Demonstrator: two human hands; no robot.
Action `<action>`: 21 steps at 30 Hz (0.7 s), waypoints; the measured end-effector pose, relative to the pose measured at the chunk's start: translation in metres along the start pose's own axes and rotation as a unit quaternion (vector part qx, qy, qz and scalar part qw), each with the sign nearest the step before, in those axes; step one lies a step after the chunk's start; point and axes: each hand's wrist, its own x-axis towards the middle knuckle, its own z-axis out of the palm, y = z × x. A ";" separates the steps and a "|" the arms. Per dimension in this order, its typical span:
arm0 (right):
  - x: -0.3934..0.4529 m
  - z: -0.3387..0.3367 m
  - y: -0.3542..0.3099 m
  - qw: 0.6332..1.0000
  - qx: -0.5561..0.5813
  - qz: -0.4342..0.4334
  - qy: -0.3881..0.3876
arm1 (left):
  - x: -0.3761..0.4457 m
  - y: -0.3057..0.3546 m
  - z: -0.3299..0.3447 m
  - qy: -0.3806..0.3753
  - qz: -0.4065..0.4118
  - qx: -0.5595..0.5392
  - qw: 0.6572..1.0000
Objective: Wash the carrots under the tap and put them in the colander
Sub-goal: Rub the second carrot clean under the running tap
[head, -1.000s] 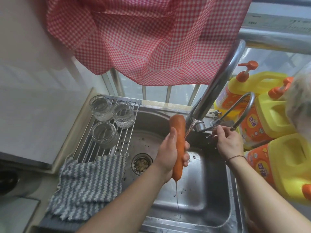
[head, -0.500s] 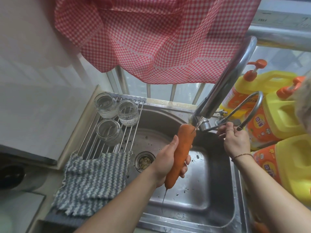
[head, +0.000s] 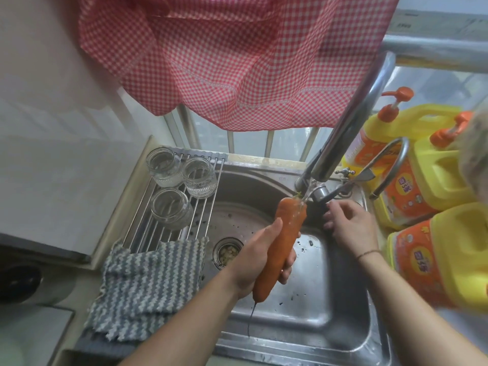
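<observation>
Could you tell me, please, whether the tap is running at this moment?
On. Water streams from the tap spout onto the top of the carrot, gripped by the left hand.

Home kitchen, steel sink (head: 303, 336), tap (head: 351, 122), detergent jugs (head: 433, 178)

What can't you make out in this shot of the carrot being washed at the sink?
All in the head view:
- Colander: not in frame.
- Left hand: fingers mostly hidden behind the carrot.
- Right hand: fingertips lie in shadow by the tap; contact unclear.
- Detergent jugs: labels blurred, cut by the right edge.
</observation>
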 end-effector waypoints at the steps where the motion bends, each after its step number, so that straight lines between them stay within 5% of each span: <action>1: -0.015 0.004 0.000 0.999 0.040 0.001 -0.033 | -0.001 0.000 -0.001 -0.003 -0.002 0.007 1.000; 5: -0.057 0.012 -0.018 0.967 0.148 -0.012 -0.207 | -0.006 -0.001 -0.006 -0.022 -0.007 0.033 0.999; 8: -0.075 0.013 -0.028 0.942 0.201 -0.029 -0.267 | -0.016 -0.001 -0.012 -0.038 -0.032 0.011 0.999; 21: -0.091 0.017 -0.034 0.959 0.097 -0.077 -0.254 | -0.035 -0.002 -0.028 -0.061 -0.074 -0.002 0.995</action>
